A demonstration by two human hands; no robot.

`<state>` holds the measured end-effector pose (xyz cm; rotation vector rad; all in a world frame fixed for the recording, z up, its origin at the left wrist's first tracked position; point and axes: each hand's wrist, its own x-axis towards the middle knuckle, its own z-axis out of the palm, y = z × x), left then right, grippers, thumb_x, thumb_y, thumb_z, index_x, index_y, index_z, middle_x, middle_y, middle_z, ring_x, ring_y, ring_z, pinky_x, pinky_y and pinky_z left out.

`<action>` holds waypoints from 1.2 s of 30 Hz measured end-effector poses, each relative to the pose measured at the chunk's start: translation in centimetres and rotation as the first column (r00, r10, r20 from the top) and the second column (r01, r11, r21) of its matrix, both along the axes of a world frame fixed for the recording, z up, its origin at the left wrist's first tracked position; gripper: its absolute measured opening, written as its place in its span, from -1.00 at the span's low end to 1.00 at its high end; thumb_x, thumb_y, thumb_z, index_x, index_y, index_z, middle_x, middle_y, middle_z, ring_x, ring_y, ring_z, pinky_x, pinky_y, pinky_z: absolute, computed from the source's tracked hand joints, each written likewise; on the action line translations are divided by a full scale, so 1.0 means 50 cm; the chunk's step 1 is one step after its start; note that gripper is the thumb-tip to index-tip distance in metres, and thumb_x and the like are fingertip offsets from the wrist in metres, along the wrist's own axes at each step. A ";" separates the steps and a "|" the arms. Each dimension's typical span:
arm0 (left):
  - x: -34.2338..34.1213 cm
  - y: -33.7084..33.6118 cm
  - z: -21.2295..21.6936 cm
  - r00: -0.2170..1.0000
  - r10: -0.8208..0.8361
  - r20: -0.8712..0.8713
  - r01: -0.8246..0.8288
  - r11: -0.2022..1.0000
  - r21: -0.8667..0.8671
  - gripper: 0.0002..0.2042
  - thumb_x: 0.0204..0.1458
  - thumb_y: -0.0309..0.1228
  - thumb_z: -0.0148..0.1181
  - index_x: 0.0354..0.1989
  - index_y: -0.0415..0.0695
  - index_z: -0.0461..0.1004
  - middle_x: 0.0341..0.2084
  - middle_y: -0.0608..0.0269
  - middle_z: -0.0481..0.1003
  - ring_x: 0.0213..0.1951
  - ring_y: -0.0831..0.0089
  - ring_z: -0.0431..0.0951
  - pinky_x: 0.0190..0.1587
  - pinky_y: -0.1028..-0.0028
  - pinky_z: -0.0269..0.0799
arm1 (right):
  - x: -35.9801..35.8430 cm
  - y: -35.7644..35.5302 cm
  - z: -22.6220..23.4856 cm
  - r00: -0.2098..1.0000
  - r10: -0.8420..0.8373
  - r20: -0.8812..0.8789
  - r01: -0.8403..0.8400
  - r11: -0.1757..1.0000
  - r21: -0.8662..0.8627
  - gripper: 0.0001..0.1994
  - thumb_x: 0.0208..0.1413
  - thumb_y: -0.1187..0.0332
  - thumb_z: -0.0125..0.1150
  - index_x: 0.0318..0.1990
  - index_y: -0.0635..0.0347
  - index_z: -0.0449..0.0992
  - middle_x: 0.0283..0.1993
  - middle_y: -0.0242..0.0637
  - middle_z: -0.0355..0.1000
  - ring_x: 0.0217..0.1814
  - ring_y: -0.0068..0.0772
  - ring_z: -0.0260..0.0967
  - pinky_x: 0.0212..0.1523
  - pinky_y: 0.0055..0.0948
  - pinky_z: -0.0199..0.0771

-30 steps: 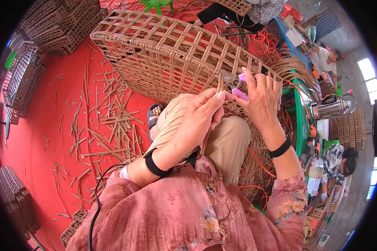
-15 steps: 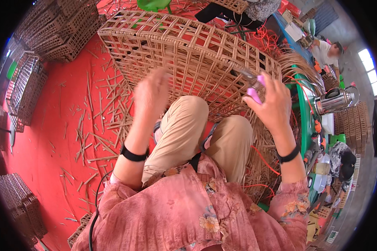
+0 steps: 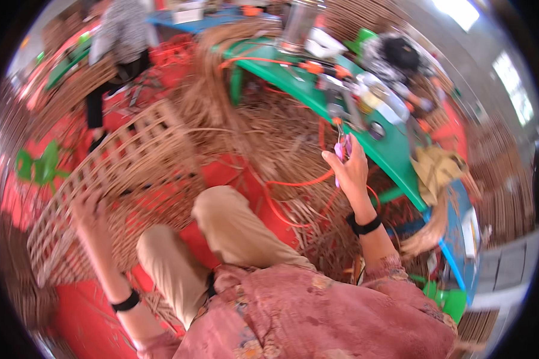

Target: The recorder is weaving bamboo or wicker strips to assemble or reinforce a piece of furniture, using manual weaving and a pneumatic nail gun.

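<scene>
In my right hand is a pair of pink-handled pliers, jaws pointing away, held up beside the green table's edge. Out at the left, my left hand is over the woven wicker panel. Its fingers look spread and hold nothing I can make out, though motion blurs them; whether they touch the weave I cannot tell. The panel, a large open lattice of brown strips, leans in front of my knees. Past the pliers' jaws, a grey air tool with orange fittings rests on the table.
On the green table stand a metal flask and clear containers. An orange hose loops down to cut strips on the red floor. A green stool stands left. Two people are farther off.
The view has swung right, bringing the green table nearer the centre. My left hand is now farther out to the left, its fingers looser; the pliers stay in my right hand.
</scene>
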<state>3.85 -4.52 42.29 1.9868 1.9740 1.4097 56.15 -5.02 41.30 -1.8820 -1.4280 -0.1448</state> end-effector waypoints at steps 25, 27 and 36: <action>0.028 -0.082 -0.006 0.999 -0.025 -0.047 0.026 0.999 0.023 -0.81 0.06 -0.51 0.07 -0.16 -0.22 0.50 -0.38 0.28 0.21 -0.37 0.47 0.25 -0.38 0.53 0.25 | 0.507 0.020 -0.073 0.738 -0.646 0.196 0.673 0.684 -0.281 -0.20 -0.18 -0.13 0.23 0.06 0.40 0.25 0.09 0.12 0.27 0.17 0.06 0.19 0.12 0.00 0.11; 0.034 -0.084 -0.002 0.999 -0.026 -0.020 0.026 1.000 0.006 -0.81 0.06 -0.51 0.07 -0.16 -0.22 0.50 -0.37 0.28 0.22 -0.37 0.47 0.26 -0.38 0.52 0.26 | 0.510 0.024 -0.091 0.756 -0.618 0.215 0.654 0.706 -0.270 -0.24 -0.16 -0.09 0.24 0.06 0.39 0.25 0.08 0.11 0.27 0.17 0.05 0.18 0.12 -0.03 0.11; 0.050 -0.087 0.006 0.997 -0.011 0.081 0.012 1.000 -0.005 -0.80 0.05 -0.51 0.08 -0.15 -0.19 0.50 -0.40 0.28 0.22 -0.37 0.45 0.26 -0.35 0.48 0.25 | 0.284 0.013 -0.077 0.898 -0.253 0.360 0.171 0.955 0.243 -0.49 -0.10 0.29 0.25 0.01 0.30 0.26 0.01 -0.01 0.28 0.08 -0.01 0.18 0.10 -0.13 0.15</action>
